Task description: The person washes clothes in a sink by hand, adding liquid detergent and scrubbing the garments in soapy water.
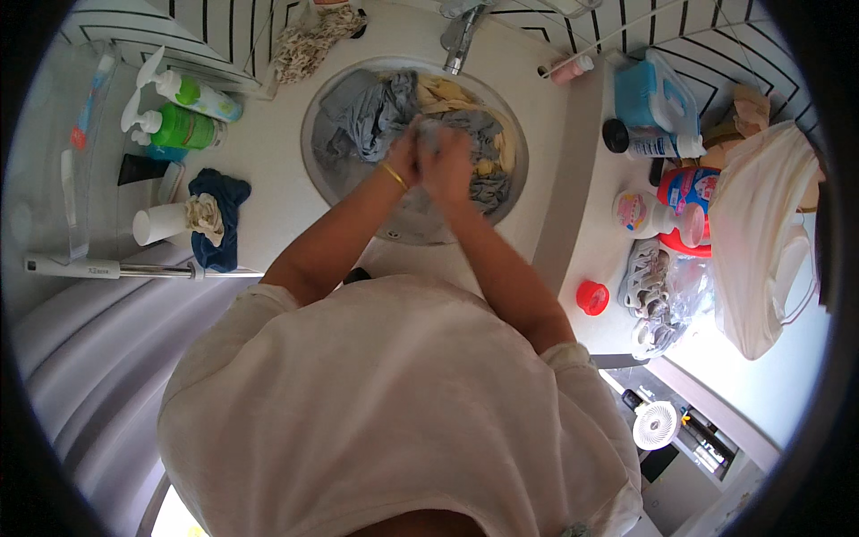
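Both of my hands meet over a round washbasin (pixel 312 181) that holds wet clothes. My left hand (pixel 405 158), with a yellow bangle at its wrist, and my right hand (pixel 448 164) are closed on a bunched grey cloth (pixel 429 137); the right hand is blurred. Grey-blue fabric (pixel 376 121) lies in the basin to the left of the hands. Yellow fabric (pixel 446 94) spreads behind them and along the right side, with darker grey fabric (pixel 491 191) beside it. Cloudy water shows at the near left. A chrome faucet (pixel 458 50) stands at the basin's back edge.
Pump bottles (pixel 184 127), a white cup (pixel 158 225) and a dark blue cloth (pixel 231 194) are at the left. A beige mop-like cloth (pixel 309 47) lies behind. On the raised right ledge (pixel 584 248) stand detergent bottles (pixel 644 213), a blue container (pixel 647 97) and a red cap (pixel 592 297).
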The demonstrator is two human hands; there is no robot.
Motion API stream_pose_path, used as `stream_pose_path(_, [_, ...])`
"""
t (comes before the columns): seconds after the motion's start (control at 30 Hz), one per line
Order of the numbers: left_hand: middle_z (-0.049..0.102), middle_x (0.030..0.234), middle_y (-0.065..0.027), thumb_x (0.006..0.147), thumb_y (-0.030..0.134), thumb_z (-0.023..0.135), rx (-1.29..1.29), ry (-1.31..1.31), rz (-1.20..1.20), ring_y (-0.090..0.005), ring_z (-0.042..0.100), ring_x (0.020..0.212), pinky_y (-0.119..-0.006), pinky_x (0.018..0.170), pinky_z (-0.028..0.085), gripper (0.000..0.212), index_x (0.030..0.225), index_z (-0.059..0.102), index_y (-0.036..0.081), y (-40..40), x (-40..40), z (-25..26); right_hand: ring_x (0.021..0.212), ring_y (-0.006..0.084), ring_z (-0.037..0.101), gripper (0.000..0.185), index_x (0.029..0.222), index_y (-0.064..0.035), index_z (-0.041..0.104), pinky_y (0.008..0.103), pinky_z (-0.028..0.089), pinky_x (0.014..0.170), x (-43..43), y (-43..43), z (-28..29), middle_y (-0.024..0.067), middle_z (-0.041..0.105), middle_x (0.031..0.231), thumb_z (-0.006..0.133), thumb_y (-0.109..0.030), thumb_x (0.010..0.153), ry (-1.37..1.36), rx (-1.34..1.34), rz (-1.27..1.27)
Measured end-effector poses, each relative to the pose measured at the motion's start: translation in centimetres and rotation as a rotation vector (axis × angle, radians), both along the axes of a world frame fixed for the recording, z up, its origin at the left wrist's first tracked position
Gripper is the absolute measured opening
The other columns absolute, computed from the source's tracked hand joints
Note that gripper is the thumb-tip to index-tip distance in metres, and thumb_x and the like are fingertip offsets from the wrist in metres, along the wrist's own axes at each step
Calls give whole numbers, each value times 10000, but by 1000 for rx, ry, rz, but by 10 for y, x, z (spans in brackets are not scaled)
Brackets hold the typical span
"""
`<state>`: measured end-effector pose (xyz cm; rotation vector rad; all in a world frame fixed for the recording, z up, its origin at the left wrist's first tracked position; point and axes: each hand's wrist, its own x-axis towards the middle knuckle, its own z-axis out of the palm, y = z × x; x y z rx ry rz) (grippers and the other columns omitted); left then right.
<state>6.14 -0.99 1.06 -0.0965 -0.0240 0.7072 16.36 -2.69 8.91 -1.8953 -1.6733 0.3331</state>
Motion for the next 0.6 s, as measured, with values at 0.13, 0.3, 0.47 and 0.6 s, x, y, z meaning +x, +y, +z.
stream_pose_path(0.13, [475,1170,-90,844,350,465,1256,1295,400,-228,443,1065,-366,949,311,435,1179,435,73,-22,-6,-9,758,376,568,330,848,-1,556,425,451,679,-18,-10,-1,259,559,836,587,-312,743,-120,27,-100])
stream_pose_path(0.3, [351,1306,-33,826,375,441,385,1268,-101,-221,281,1219,-418,1052,119,497,1263,353,155,-21,23,57,857,386,550,384,899,13,546,442,433,740,18,19,25,244,576,836,572,-337,744,239,-426,-166])
stream_pose_path(0.47, [478,1154,-61,845,427,430,564,798,197,-222,402,1064,-358,1024,214,447,1143,460,97,-12,9,-50,803,378,568,384,883,6,555,437,449,676,-8,-4,6,235,583,815,535,-359,767,102,-65,-67])
stream_pose_path(0.6, [475,1172,-36,846,458,400,573,933,108,-202,382,1086,-384,1030,197,448,1159,456,143,-32,27,23,796,377,569,368,868,2,556,436,453,657,4,10,2,230,581,811,518,-354,780,29,-210,-193])
